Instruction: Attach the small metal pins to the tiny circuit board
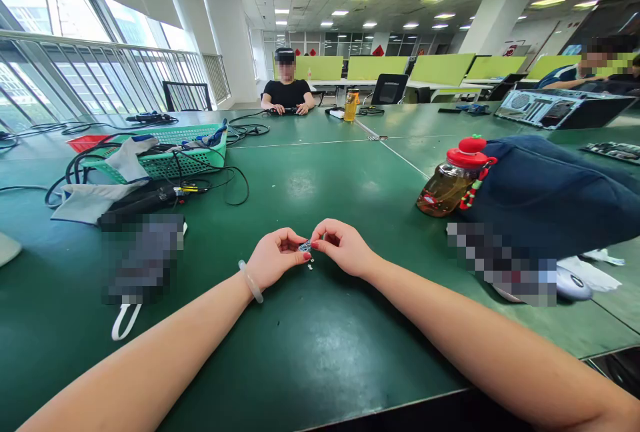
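Between my two hands, above the green table [320, 352], is a small circuit board [304, 246] with a bluish, patterned face. My left hand [273, 257], with a pale bangle at the wrist, is closed and pinches the board between thumb and fingers. From the other side, my right hand [345, 245] is closed in a pinch at the board's right edge; whether its fingertips grip the board or a tiny part on it, I cannot make out. Just below the fingertips lie small white pieces [310, 267] on the tabletop.
At left stand a green basket [200, 159] with cables and cloth, and a blurred dark item [145, 259]. On the right are a red-lidded bottle [445, 185], a navy bag [560, 192] and a mouse [573, 284]. A person [287, 92] sits opposite; an open computer case [555, 109] lies farther right.
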Motion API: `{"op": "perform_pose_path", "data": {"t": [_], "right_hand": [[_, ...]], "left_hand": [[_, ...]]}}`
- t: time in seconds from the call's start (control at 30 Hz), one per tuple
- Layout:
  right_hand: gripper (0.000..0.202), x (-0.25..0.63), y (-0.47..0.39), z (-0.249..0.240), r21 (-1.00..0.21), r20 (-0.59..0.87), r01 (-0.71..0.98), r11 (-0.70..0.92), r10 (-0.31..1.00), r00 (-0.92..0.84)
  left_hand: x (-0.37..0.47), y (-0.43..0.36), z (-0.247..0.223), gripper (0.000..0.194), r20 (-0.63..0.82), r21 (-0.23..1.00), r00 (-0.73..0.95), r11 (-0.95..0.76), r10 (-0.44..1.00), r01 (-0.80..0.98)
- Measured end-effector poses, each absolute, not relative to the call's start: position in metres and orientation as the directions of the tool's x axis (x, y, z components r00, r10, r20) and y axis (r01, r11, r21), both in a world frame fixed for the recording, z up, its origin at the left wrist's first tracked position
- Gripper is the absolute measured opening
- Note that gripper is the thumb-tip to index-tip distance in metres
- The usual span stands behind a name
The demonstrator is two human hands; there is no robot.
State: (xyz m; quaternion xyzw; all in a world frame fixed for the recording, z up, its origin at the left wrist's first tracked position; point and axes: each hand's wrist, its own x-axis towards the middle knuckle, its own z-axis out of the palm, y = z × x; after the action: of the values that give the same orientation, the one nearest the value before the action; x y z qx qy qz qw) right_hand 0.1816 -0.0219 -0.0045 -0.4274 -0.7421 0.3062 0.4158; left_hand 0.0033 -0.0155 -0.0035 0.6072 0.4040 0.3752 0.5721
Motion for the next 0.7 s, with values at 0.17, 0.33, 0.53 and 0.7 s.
{"op": "perform_pose_path", "data": {"t": [0.17,0.33,0.53,0.7], "right_hand": [[0.007,0.1827,-0.0285,-0.0010,-0.654,0.533,0.433,0.620,0.784,-0.318],[0.008,0.1828,-0.0322,-0.0001,-0.575,0.605,0.441,0.689,0.721,-0.338],[0.007,0.1841,-0.0316,0.0005,-0.544,0.600,0.462,0.701,0.709,-0.369],[0.007,0.1868,-0.0299,-0.0015,-0.461,0.622,0.497,0.735,0.667,-0.410]], "left_hand": [[0.0044,-0.0168,-0.0011,0.030,0.010,1.000,0.383,-0.003,0.924,-0.019],[0.0051,-0.0182,0.0008,0.029,0.001,0.998,0.392,0.024,0.920,-0.061],[0.0039,-0.0183,0.0006,0.029,-0.007,0.997,0.398,0.037,0.917,-0.069],[0.0037,-0.0172,0.0000,0.031,-0.020,0.994,0.408,0.060,0.913,-0.087]]}}
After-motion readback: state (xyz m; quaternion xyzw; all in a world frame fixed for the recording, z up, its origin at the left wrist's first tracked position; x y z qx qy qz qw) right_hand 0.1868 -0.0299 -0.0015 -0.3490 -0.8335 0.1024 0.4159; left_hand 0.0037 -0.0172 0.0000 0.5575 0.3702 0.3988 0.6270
